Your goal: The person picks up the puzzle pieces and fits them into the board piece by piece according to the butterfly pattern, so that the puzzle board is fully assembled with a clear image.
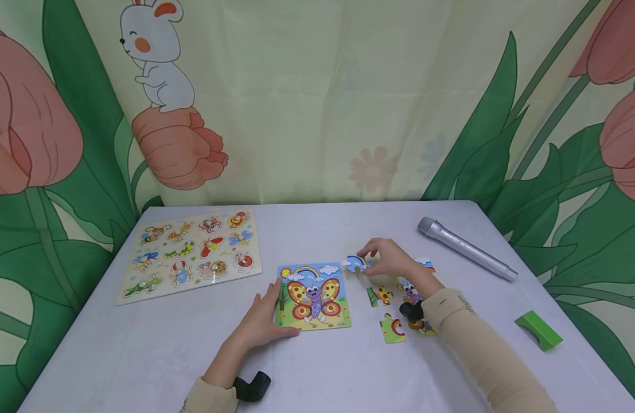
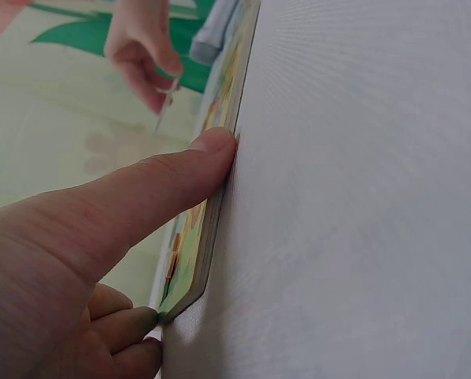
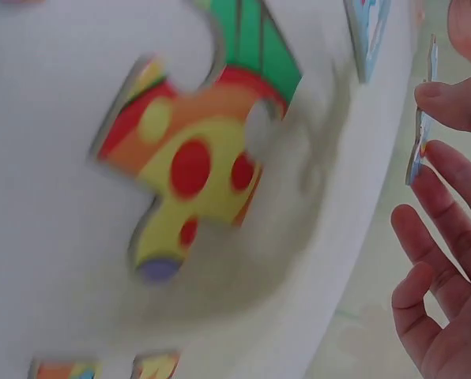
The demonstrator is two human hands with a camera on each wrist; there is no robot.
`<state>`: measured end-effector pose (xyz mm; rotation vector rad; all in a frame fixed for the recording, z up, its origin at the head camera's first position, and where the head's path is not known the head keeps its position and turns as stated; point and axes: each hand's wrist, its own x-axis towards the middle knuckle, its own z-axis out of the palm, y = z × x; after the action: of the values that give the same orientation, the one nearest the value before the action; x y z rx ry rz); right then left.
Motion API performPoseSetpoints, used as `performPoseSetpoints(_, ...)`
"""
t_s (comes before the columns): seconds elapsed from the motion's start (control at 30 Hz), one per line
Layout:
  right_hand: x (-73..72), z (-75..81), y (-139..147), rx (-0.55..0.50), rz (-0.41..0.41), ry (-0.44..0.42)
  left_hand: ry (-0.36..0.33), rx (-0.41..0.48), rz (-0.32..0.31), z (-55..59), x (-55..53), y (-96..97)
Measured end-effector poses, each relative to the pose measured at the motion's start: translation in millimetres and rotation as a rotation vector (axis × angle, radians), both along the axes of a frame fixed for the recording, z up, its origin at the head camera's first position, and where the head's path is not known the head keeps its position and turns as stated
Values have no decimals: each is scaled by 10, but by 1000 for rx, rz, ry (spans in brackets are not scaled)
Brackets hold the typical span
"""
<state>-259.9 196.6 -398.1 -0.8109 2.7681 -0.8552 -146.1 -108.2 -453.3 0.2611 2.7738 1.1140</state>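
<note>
A square butterfly puzzle board (image 1: 314, 297) lies flat on the table, showing a rainbow and sun above the butterfly. My left hand (image 1: 265, 314) holds it at its near left corner, the thumb (image 2: 180, 170) on the front edge and the fingers along the left edge. To the right of the board, my right hand (image 1: 392, 259) pinches a blue puzzle piece (image 1: 355, 264) with a rainbow bit, raised off the table. Below that hand lies a red and yellow wing piece (image 3: 192, 150). A green-cornered piece (image 1: 392, 329) is nearer, and other pieces are partly covered by the right forearm.
An insect puzzle board (image 1: 190, 255) lies at the back left. On the right are a silver microphone-like stick (image 1: 467, 248) and a green arched block (image 1: 539, 330). A printed curtain (image 1: 296, 115) hangs behind the white table (image 1: 141, 355).
</note>
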Motion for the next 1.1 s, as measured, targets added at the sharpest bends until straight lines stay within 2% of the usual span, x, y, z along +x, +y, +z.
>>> performPoseSetpoints(0.3, 1, -32, -405, 15, -1, -63, -14, 11, -3, 2, -5, 3)
performPoseSetpoints(0.63, 7, -87, -751, 64, 49, -76, -18, 17, -13, 9, -5, -12)
performPoseSetpoints(1.1, 2, -181, -986, 126, 81, -50, -30, 15, -17, 9, -13, -20)
